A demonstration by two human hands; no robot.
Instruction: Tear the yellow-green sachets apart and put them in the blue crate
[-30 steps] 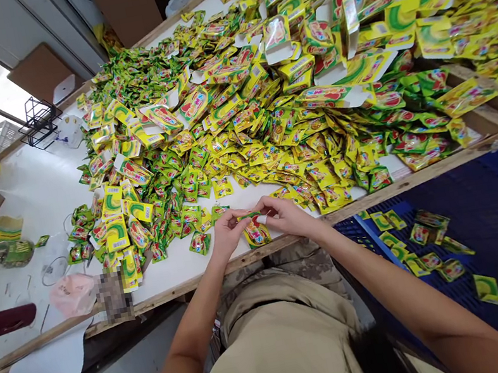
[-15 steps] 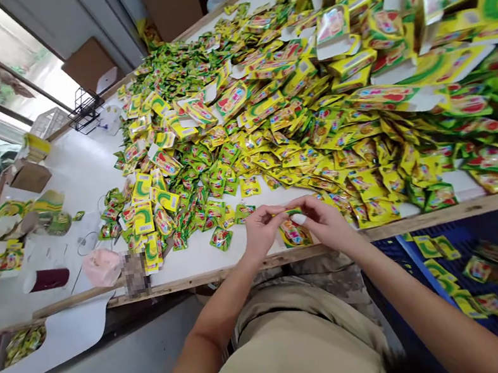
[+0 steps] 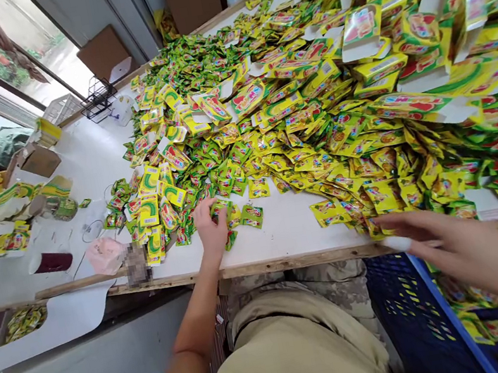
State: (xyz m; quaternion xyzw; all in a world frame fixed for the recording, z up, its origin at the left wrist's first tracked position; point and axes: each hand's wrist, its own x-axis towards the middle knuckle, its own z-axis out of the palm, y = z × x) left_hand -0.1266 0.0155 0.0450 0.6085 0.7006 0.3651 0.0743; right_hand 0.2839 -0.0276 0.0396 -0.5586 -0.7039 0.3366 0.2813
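My left hand [image 3: 211, 230] reaches over the front of the pile, thumb and fingers apart, at some small green sachets [image 3: 220, 207]. To its right another green sachet [image 3: 252, 216] lies flat on the white tabletop [image 3: 286, 231]. My right hand [image 3: 436, 237], slightly blurred, is out to the right above the table's front edge, fingers stretched and nothing visible in them. Its thumb has a white tip. Beside its fingertips lie yellow sachets [image 3: 383, 196], and a blue plastic crate [image 3: 406, 300] holding yellow and green packets stands below.
A large heap of sachets and small yellow boxes [image 3: 361, 31] covers the back and right. At left are a hammer-like tool with a wooden handle [image 3: 80, 284], a pink crumpled bag [image 3: 104, 255], a dark red cup [image 3: 53, 262] and a black wire rack [image 3: 98, 98]. A wooden rim [image 3: 291, 262] edges the table.
My hands were together at the table edge on a yellow-green packet, which no longer shows there. My left hand has moved left to the green sachets, my right hand right toward the crate.
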